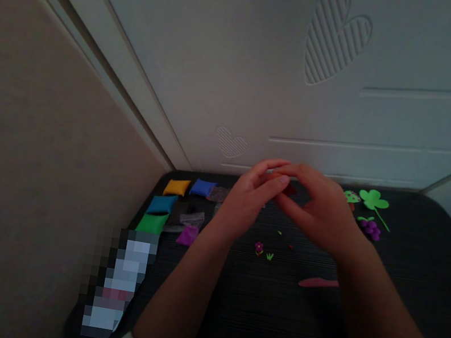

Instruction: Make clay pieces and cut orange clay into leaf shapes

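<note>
Both hands meet above the back of the dark table, fingertips together. My left hand (248, 199) is closed, its thumb and fingers pressed on a small lump of red modelling clay (290, 189). From the other side, my right hand (318, 207) pinches the same lump, and the fingers hide most of it. Below them on the table lie a tiny purple clay flower (259, 247), a green clay grass tuft (269, 256) and a small red bit (291, 246). A pink clay knife (317, 283) lies near my right forearm, which covers one end of it.
Bags of yellow (177, 187), blue (204, 188), green (152, 222) and purple clay (187, 235) lie at the left. A green clay clover (373, 200) and purple clay grapes (370, 228) lie back right. Behind the table (260, 325) stands a white panel (234, 66) with hearts.
</note>
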Demonstrator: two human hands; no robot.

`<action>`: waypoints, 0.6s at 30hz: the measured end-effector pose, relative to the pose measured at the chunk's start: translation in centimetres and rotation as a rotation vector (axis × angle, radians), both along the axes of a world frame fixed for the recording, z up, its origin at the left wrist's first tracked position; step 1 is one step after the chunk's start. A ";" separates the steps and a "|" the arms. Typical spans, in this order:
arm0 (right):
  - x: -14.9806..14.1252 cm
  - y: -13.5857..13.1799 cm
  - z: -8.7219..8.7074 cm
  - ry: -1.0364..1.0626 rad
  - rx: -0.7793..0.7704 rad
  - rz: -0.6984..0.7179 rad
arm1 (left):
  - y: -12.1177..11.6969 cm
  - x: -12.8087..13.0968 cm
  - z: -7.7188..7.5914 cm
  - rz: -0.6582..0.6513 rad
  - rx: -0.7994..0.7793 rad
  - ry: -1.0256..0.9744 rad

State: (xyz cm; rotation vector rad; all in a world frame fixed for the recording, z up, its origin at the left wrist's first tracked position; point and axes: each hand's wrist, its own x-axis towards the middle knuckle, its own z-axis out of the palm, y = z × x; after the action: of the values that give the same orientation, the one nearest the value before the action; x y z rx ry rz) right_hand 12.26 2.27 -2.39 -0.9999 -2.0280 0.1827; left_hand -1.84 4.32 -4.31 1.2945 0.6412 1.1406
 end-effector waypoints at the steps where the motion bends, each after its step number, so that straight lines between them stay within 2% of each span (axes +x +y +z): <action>1: 0.0 0.0 0.0 0.000 0.005 -0.002 | 0.0 0.0 0.0 -0.001 -0.001 -0.003; 18: -0.1 0.0 -0.1 0.000 0.027 -0.005 | -0.2 0.4 0.0 0.039 0.055 0.043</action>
State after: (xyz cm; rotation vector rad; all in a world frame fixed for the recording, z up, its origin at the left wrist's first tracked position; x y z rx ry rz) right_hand 12.14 2.28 -2.46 -0.9882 -2.0230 0.1519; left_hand -1.46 4.09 -4.32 1.3612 0.6736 1.1717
